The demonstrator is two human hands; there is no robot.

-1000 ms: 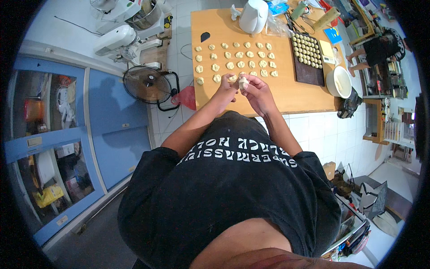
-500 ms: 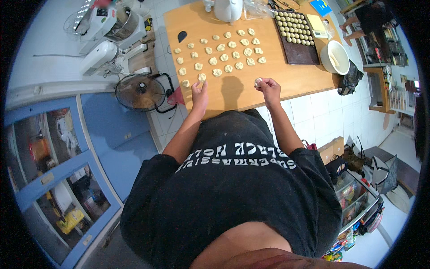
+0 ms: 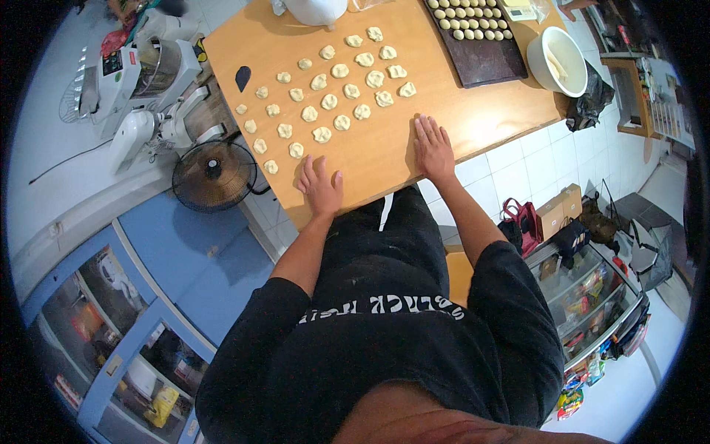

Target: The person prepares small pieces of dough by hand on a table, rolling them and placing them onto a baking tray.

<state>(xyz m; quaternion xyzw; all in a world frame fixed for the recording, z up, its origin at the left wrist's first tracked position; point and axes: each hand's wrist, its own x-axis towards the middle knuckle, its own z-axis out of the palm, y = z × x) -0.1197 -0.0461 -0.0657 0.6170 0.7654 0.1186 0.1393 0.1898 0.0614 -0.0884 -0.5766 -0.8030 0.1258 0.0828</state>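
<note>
Table [image 3: 377, 159], tray [image 3: 488, 69] of dough balls [image 3: 469, 35], white bowl [image 3: 541, 63]

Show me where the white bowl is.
In the head view, the white bowl is at the upper right, at the table's right end, beside the dark tray of dough balls.

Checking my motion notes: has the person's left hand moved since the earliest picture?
Yes, the left hand has moved leftward, judged against the wooden table: it has gone from beside the right hand to nearer the table's left edge.
</note>
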